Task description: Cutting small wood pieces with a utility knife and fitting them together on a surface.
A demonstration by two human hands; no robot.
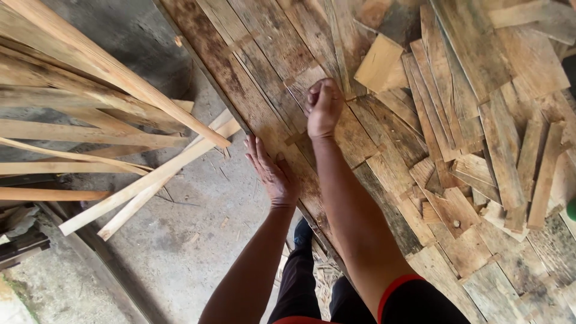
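At the far left a loose stack of long pale wood slats (90, 114) juts over the concrete floor (198, 222), with two more slats (150, 180) leaning down from it, none of them in hand. The left hand (271, 174) lies palm down, fingers (257, 155) pressed together and flat, on the near edge of the weathered plank tabletop (252, 66), steadying it. Just to the right, the right hand (324, 108) is closed in a fist over a thin wood strip (339, 54) that lies along the boards; the fingers curl round something small, too hidden to name. Further right sits a heap of short offcuts (480, 150), with one pale block (378, 63) near the fist. Judging by this, the work on the strip is mid-way: offcuts have piled up, and the long slats wait untouched
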